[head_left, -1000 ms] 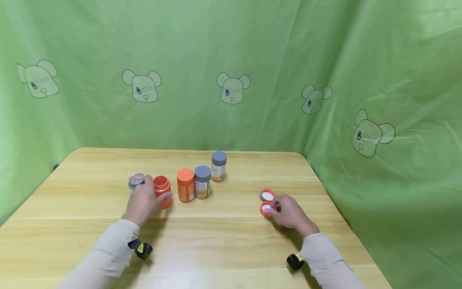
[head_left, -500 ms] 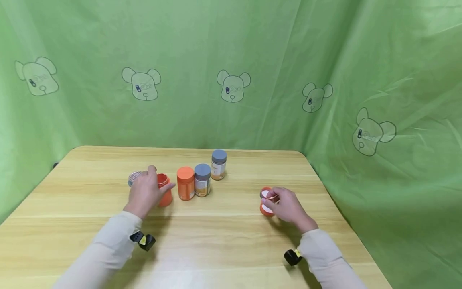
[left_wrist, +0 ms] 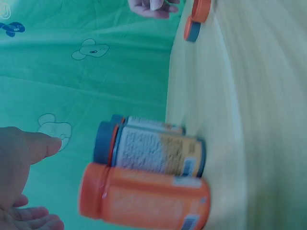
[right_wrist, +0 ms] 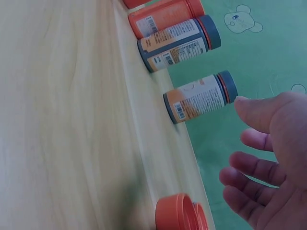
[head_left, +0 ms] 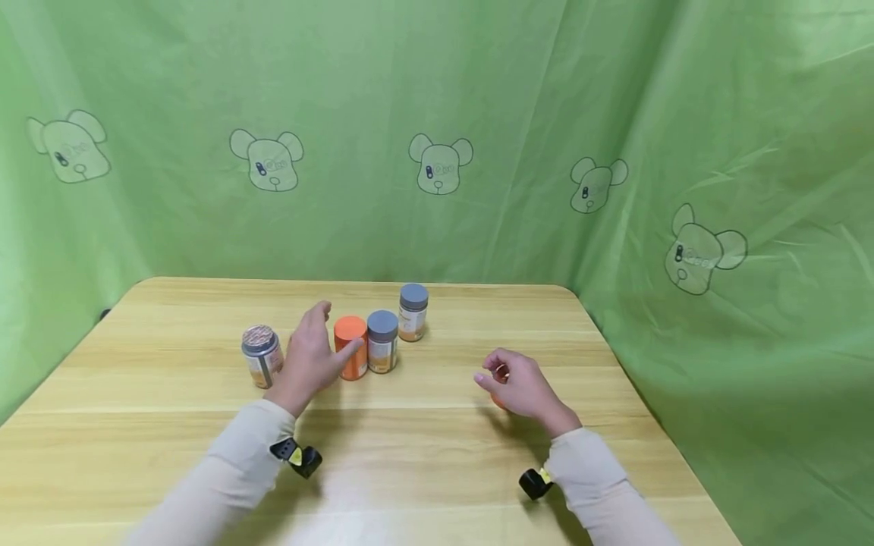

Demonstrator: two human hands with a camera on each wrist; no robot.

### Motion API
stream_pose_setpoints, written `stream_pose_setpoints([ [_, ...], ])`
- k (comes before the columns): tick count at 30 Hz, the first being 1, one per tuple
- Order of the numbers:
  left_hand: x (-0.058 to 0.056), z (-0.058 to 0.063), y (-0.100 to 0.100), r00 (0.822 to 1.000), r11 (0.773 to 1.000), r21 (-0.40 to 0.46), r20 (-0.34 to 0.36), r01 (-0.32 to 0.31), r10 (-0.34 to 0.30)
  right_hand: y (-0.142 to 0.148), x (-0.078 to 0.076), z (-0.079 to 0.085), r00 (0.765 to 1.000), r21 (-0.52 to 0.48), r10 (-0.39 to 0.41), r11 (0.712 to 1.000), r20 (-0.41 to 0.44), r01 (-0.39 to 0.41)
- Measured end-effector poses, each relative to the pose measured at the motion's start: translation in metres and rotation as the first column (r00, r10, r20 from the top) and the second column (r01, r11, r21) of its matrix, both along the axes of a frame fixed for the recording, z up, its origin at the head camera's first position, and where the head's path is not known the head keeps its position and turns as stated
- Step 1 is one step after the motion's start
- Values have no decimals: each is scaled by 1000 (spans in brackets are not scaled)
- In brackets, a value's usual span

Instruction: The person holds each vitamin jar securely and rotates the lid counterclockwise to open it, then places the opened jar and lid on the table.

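My left hand (head_left: 310, 364) hovers with thumb and fingers spread beside the capped orange jar (head_left: 352, 359), holding nothing. In the left wrist view, the thumb and fingers stand apart from this jar. Beyond it stands a grey-capped jar (head_left: 382, 349), and a second grey-capped jar (head_left: 413, 318) is farther back. My right hand (head_left: 524, 388) is raised over the loose lids, its fingers loosely bent and holding nothing. An orange lid (left_wrist: 201, 10) and a grey-and-orange lid (left_wrist: 192, 30) lie side by side on the table; my right hand mostly covers them in the head view.
A lidless jar with a foil-like top (head_left: 261, 360) stands at the left of the wooden table (head_left: 423, 455). The lidless orange jar is hidden behind my left hand. Green curtains (head_left: 355, 235) hang behind and along the right side.
My left hand has moved right, from the lidless jars to the capped orange jar. My right hand has lifted off the lids and shifted slightly left. The visible jars have stayed put.
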State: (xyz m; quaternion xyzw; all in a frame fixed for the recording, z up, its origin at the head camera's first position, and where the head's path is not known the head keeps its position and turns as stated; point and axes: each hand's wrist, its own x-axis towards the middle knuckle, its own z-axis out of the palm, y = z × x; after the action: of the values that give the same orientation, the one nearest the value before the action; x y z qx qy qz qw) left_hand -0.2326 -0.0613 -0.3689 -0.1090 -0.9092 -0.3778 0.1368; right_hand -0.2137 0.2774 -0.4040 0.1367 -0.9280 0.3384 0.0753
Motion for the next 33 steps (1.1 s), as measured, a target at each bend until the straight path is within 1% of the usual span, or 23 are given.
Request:
stream_pose_setpoints([
  [3,-2,-6,6,995,1000,17,98,-7,5,-5,-1,1,1000,-7,0,1000,3,1],
  [6,-4,-13,12,988,999,35,155,-4,-2,-8,-1,3,1000,-11,5,1000,8,-5],
  [10,-7,-21,19,978,996,88,210,-21,2,-13,0,4,1000,-7,18,1000,15,-18],
  [11,-8,-24,21,974,994,103,226,-31,7,-14,1,4,1000,-5,21,1000,16,-21],
  [13,-9,-28,24,969,986,150,243,-71,33,-15,1,4,1000,-3,27,1000,16,-27],
  [15,-10,-32,27,964,972,207,260,-112,55,-17,1,4,999,-7,33,999,14,-32],
  [17,-11,-36,31,957,952,262,278,-161,85,-19,2,4,999,-12,40,999,15,-40],
  [19,-11,-39,34,951,930,308,288,-199,109,-21,3,4,999,-17,48,999,16,-47],
  [21,-11,-41,36,948,921,322,294,-220,123,-22,4,5,998,-22,55,998,16,-54],
  [25,-12,-47,40,948,910,337,285,-241,145,-25,6,6,997,-24,79,997,20,-78],
  [29,-12,-55,41,941,908,323,291,-268,175,-25,6,6,994,-15,107,994,21,-106],
  [31,-12,-57,42,941,906,321,280,-276,188,-25,6,6,994,-12,108,994,20,-108],
  [33,-11,-60,42,945,898,335,259,-283,201,-24,7,5,994,-14,105,994,19,-104],
])
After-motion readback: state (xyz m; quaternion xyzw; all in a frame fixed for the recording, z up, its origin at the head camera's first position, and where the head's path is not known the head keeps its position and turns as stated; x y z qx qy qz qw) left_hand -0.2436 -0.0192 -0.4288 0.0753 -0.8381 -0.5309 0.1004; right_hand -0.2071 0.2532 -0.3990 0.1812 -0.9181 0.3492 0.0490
